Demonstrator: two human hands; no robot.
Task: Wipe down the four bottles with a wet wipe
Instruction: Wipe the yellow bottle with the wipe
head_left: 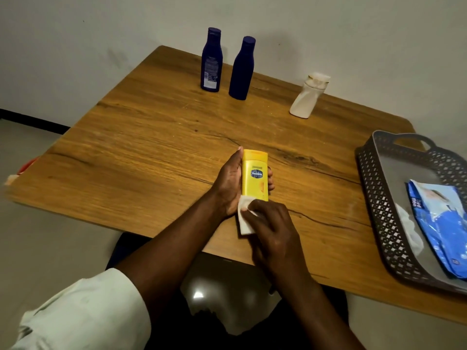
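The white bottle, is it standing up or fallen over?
Standing. The white bottle rests on its base on the table, cap on top.

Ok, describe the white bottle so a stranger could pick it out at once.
Start at the wooden table and look to its far edge by the wall. Right of the two dark blue bottles, standing alone, is the white bottle: the only pale one, squat, twisted in shape, leaning right.

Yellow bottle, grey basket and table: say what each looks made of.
Yellow bottle: likely plastic, smooth with a slight sheen and a printed label.
Grey basket: looks like moulded plastic, matte, with a regular pierced lattice in its walls and a cut-out handle.
Table: wood or wood-look laminate; grain lines and dark knots show, with a satin finish. The picture cannot settle which.
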